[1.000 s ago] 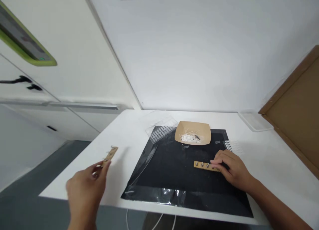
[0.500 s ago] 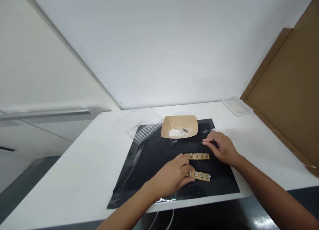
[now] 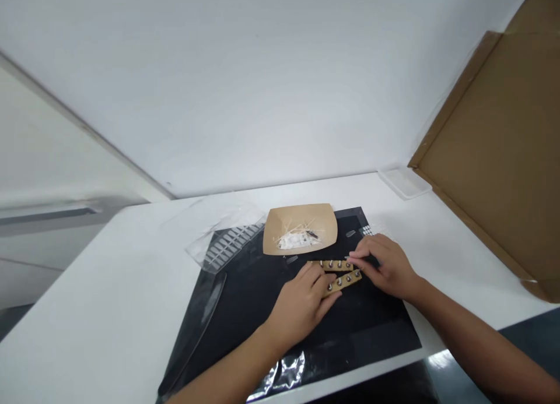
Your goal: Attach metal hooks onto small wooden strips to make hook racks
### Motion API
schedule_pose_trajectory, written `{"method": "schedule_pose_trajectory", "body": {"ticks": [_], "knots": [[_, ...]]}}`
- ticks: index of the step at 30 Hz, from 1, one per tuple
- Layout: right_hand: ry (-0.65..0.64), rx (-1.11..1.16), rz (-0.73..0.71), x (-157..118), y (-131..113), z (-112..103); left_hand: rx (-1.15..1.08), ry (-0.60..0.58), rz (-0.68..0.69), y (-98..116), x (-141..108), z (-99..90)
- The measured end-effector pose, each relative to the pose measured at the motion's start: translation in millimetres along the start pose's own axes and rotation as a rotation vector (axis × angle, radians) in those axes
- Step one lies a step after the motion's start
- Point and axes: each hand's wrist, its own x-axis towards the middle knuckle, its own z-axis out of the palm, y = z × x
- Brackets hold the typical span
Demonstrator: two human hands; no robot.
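Two narrow tan strips with rows of round metal studs lie on a black mat (image 3: 262, 311). My left hand (image 3: 301, 299) is closed on the left part of the nearer strip (image 3: 345, 283), which slants up to the right. Its fingertips also reach the left end of the far strip (image 3: 335, 265). Small pale pieces stand on some studs. At the far strip's right end, my right hand (image 3: 387, 263) pinches something tiny between thumb and forefinger; only a small dark tip shows, too small to name.
Behind the strips stands a cardboard tray (image 3: 271, 232) with thin sticks and white bits. Clear plastic sheets of nail-shaped pieces (image 3: 231, 243) lie left of it. Loose clear tips (image 3: 350, 234) are on the mat. A clear plastic lid (image 3: 405, 182) and cardboard panel (image 3: 490, 159) are at right.
The nearer strip has moved up toward the far strip and tilted, its right end raised. My right hand has come down and left to the strips' right ends. The camera view has shifted.
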Motion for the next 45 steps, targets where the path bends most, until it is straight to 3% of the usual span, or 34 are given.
{"method": "schedule_pose_trajectory", "body": {"ticks": [4, 11, 23, 35, 45], "knots": [[-0.072, 0.062, -0.029, -2.3, -6.1, 2.7, -0.110, 0.031, 0.023, -7.5, -6.6, -5.3], [-0.174, 0.063, -0.055, -6.1, -11.5, 6.8, -0.218, -0.056, -0.024, -20.2, -5.5, -18.9], [-0.203, 0.151, -0.171, -3.7, -19.5, 9.5, -0.583, -0.215, 0.154, -43.2, 8.3, -42.0], [-0.178, 0.153, -0.158, -3.0, -18.4, 8.9, -0.680, -0.055, 0.221, -50.8, 8.1, -29.2], [-0.210, 0.120, -0.243, -3.9, -23.2, 20.1, -0.673, -0.104, 0.135, -53.9, 7.1, -28.2]]}}
